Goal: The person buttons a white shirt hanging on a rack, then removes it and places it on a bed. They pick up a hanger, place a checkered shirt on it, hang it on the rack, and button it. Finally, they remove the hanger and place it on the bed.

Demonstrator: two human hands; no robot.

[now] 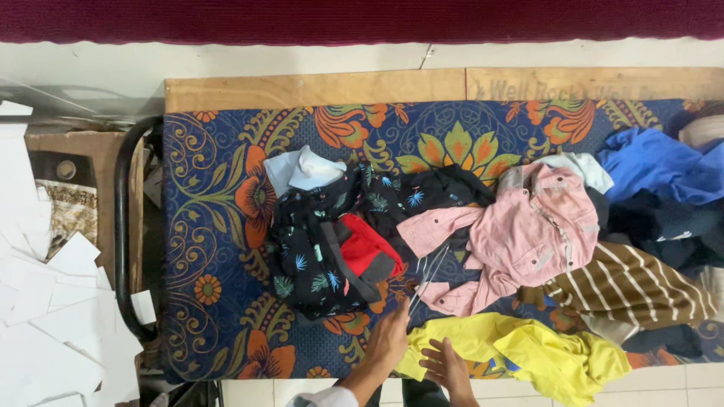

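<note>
- While left hand [388,339] pinches thin grey hanger wire [426,275] by black printed shirt [324,249], sorting just starting.
- Right hand [446,363] flat, fingers apart, on yellow garment [543,350].
- Next: probably needs hanger pulled free of pink shirt [528,234].

A home, likely a bedroom. A floral-patterned mattress [226,226] on a wooden board bed carries loose clothes [528,234]; beside it, scattered papers [45,324].
</note>
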